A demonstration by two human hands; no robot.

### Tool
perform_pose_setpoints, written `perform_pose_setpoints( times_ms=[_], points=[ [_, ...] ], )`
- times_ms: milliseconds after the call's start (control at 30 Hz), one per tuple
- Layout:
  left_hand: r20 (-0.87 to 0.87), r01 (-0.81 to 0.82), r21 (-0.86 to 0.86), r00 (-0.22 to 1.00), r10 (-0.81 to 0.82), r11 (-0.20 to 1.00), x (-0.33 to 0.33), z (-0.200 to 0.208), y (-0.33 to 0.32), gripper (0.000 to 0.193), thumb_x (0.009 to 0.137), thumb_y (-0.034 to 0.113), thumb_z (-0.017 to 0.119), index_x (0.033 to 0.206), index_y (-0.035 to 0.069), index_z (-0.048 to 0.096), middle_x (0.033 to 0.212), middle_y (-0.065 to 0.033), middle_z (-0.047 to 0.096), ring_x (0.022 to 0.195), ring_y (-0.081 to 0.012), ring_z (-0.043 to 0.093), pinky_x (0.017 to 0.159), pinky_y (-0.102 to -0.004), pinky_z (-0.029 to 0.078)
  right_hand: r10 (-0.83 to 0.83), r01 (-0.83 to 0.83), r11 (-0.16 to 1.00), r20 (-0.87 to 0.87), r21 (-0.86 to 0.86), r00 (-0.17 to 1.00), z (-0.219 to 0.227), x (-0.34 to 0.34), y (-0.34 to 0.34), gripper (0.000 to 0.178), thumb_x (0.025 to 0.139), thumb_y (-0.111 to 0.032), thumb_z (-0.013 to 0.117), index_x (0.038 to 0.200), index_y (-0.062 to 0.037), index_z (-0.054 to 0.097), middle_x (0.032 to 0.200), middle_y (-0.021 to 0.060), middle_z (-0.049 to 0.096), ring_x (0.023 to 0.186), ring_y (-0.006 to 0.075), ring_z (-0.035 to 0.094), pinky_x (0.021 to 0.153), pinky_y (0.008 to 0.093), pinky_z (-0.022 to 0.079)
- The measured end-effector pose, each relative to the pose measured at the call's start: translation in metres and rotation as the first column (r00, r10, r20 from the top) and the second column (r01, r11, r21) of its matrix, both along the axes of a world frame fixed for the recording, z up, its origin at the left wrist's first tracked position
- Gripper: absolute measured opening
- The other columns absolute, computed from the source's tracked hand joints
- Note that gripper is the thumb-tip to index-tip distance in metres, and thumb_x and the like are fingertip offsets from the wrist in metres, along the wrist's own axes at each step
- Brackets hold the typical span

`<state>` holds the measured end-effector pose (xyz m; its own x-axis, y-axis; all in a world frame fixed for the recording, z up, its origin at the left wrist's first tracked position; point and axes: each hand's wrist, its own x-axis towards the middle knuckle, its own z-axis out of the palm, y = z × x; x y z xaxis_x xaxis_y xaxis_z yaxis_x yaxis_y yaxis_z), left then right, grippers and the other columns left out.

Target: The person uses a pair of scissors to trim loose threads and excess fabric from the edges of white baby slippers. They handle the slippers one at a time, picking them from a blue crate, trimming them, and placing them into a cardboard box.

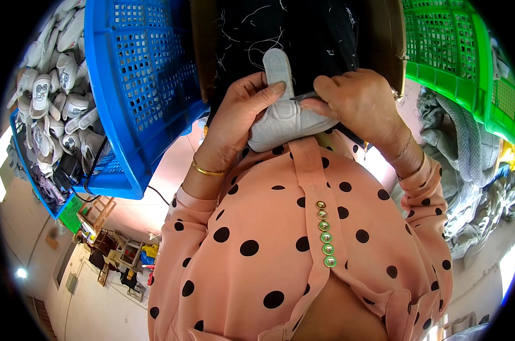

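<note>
Between the blue crate [101, 122] on the left and the green crate [448, 85] on the right, the left hand [243, 111] pinched a pale grey shoe [277, 128] by its strap [278, 68]; the right hand [362, 102] gripped a thin dark tool [306, 96], seemingly a blade, near the strap's base. Good work probably called for steady tension, short strokes, and the edge angled away from fabric and fingers.

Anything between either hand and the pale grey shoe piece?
Nothing visible blocks the left hand, which holds the pale grey shoe piece directly. At the right hand, only its slim dark tool comes between, tip near the strap.
</note>
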<state>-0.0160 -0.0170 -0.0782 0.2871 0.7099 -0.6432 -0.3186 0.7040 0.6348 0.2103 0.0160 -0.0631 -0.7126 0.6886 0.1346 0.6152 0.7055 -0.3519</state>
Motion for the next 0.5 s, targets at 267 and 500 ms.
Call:
perform_pose_setpoints(
  times_ms=[267,500],
  points=[
    [-0.096,0.002,0.050,0.995,0.003,0.999,0.002,-0.001,-0.002,0.020,0.094,0.021,0.067,0.098,0.002,0.066,0.081,0.0002,0.063,0.070,-0.0044,0.059,0.063,-0.0173,0.049,-0.419,0.183,0.820,-0.352,-0.542,0.837,0.001,-0.004,-0.004,0.045,0.082,-0.048,0.072,0.090,-0.0051,0.059,0.068,0.0101,0.066,0.061,0.0254,0.067,0.054,0.0319,0.051],
    [-0.069,-0.057,0.019,0.996,0.058,0.998,0.011,0.015,0.000,0.017,0.097,0.022,0.063,0.092,0.005,0.065,0.071,0.0034,0.058,0.057,-0.0001,0.046,0.049,-0.0162,0.033,-0.107,0.118,0.993,-0.283,0.023,0.953,-0.001,-0.037,-0.023,0.034,0.073,-0.020,0.074,0.102,-0.0109,0.058,0.063,0.0002,0.057,0.055,0.0191,0.062,0.053,0.0301,0.048]
  ],
)
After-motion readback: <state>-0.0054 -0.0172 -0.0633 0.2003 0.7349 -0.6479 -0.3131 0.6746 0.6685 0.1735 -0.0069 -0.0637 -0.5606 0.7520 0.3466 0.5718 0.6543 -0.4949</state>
